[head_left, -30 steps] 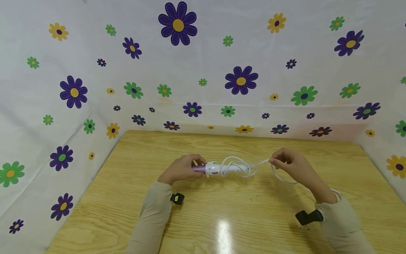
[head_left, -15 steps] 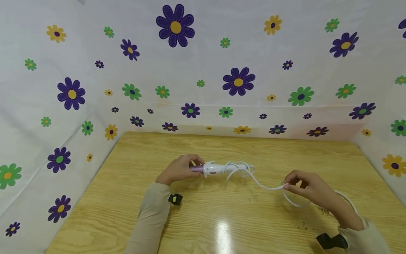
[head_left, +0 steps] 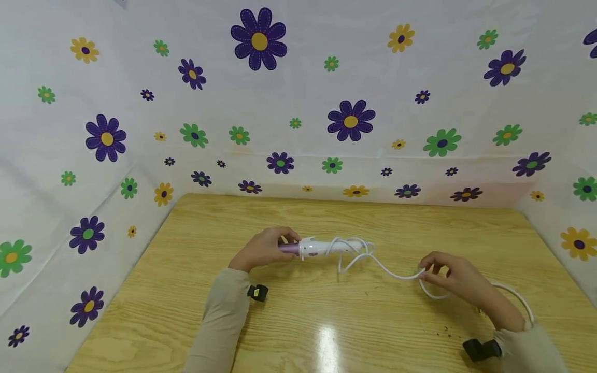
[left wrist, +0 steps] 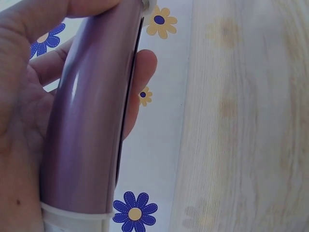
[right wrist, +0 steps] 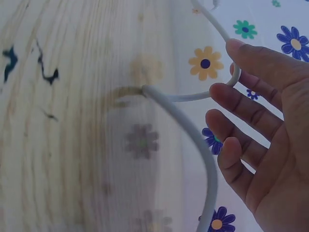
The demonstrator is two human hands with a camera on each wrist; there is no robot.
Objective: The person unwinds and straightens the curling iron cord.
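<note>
A curling iron (head_left: 318, 247) with a purple barrel and a white handle lies sideways near the middle of the table. My left hand (head_left: 266, 249) grips its purple barrel (left wrist: 91, 111), with fingers wrapped around it in the left wrist view. Loose loops of the white cord (head_left: 389, 272) cross the handle and run right. Over on the right, my right hand (head_left: 459, 277) pinches that cord between thumb and fingertips. In the right wrist view the cord (right wrist: 205, 154) bends away below the fingers, the other fingers (right wrist: 241, 145) being loosely curled.
The wooden table (head_left: 280, 326) has a few dark marks (head_left: 446, 331) near the right forearm. A white flower-print cloth (head_left: 298, 77) stands behind and along both sides. Black wrist cameras (head_left: 258, 292) sit on both sleeves.
My right hand has moved right and toward the front, drawing the cord along, and then shifted slightly. The loops over the handle have loosened and one hangs lower. The left hand keeps its grip.
</note>
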